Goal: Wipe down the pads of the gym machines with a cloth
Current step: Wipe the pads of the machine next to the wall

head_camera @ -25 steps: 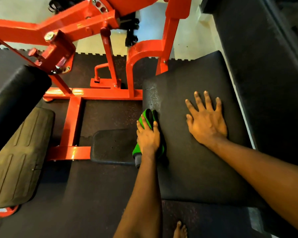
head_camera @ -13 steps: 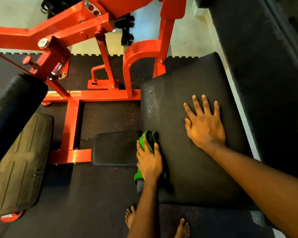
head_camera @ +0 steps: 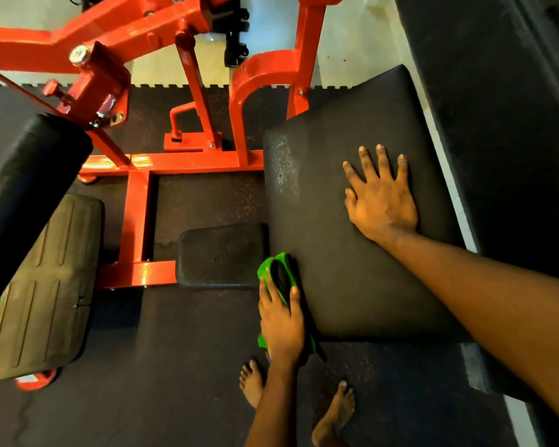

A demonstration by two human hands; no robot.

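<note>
A large black seat pad [head_camera: 346, 259] of an orange gym machine fills the middle right. My left hand [head_camera: 281, 321] presses a green and black cloth [head_camera: 276, 272] against the pad's left edge, near its front corner, fingers lying over the cloth. On top of the pad, my right hand [head_camera: 380, 201] lies flat with fingers spread.
The orange steel frame [head_camera: 136, 221] stands to the left and behind. A small black pad [head_camera: 220, 256] sits beside the seat, a black roller pad [head_camera: 23, 188] and a ridged footplate [head_camera: 36, 295] at far left. A tall black back pad [head_camera: 497, 124] rises at right. My bare feet [head_camera: 333, 414] stand below.
My left hand has slid the cloth along the pad's left edge toward me, from the middle of the edge to near the front corner. The right hand stays flat in place.
</note>
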